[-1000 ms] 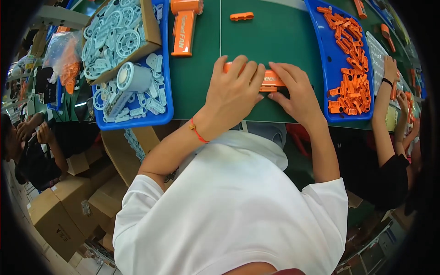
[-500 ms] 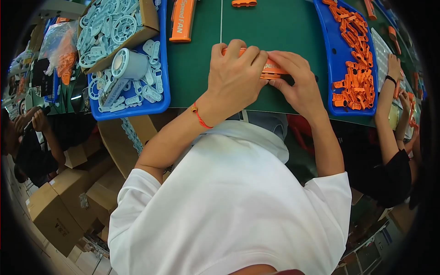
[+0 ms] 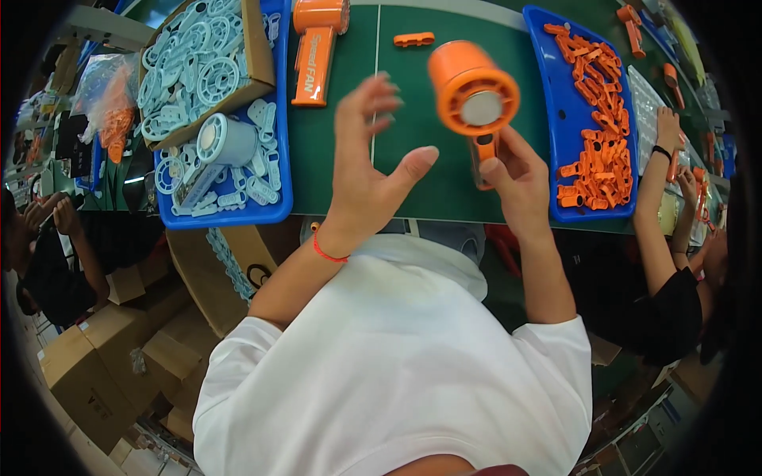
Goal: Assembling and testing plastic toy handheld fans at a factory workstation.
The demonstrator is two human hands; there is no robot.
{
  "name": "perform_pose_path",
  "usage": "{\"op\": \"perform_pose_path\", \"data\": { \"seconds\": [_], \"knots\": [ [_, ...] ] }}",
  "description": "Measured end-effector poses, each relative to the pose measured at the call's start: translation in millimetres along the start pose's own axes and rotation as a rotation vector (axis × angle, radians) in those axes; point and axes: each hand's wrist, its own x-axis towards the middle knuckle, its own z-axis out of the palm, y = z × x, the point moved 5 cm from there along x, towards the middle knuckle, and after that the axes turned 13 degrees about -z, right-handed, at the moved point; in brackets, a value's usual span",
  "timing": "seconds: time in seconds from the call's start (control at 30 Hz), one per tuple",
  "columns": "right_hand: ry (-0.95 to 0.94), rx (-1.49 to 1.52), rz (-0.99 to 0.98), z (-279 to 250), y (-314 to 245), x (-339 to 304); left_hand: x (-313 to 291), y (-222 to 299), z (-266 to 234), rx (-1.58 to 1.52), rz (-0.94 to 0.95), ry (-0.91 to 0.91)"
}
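Head view: right grip (image 3: 517,184) holds orange fan (image 3: 463,70); long axis up-and-down, handle (image 3: 486,146) lowermost; left grip (image 3: 362,176) spread.

The held fan (image 3: 467,75) is orange, the tabletop (image 3: 413,95) green, the shirt (image 3: 397,357) white.

The left tray (image 3: 274,209) and right tray (image 3: 558,87) stand apart on the worktable (image 3: 325,166). The left tray bears a carton (image 3: 259,40), with a first fan (image 3: 228,141) nearer the worker (image 3: 397,341). A second fan (image 3: 315,67) lies just right of that tray; a clip (image 3: 414,39) lies farther right. Loose parts (image 3: 605,163) lie in the right tray. Left of them, the right hand (image 3: 521,181) holds a third fan (image 3: 476,87).
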Motion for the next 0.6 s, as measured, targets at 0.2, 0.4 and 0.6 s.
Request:
{"op": "perform_pose_path", "data": {
  "seconds": [0.2,0.4,0.6],
  "knots": [
    [0.129,0.078,-0.018,1.4,-8.2,5.6,3.9,-16.6,34.1,-0.185,-0.306,-0.33],
    [0.161,0.165,-0.086,-9.1,-7.8,8.5,21.6,-3.8,72.9,-0.385,-0.422,-0.462],
    [-0.023,-1.1,-0.295,-65.9,-81.7,27.6,50.2,12.4,91.3,-0.103,-0.35,-0.355]
  ]
}}
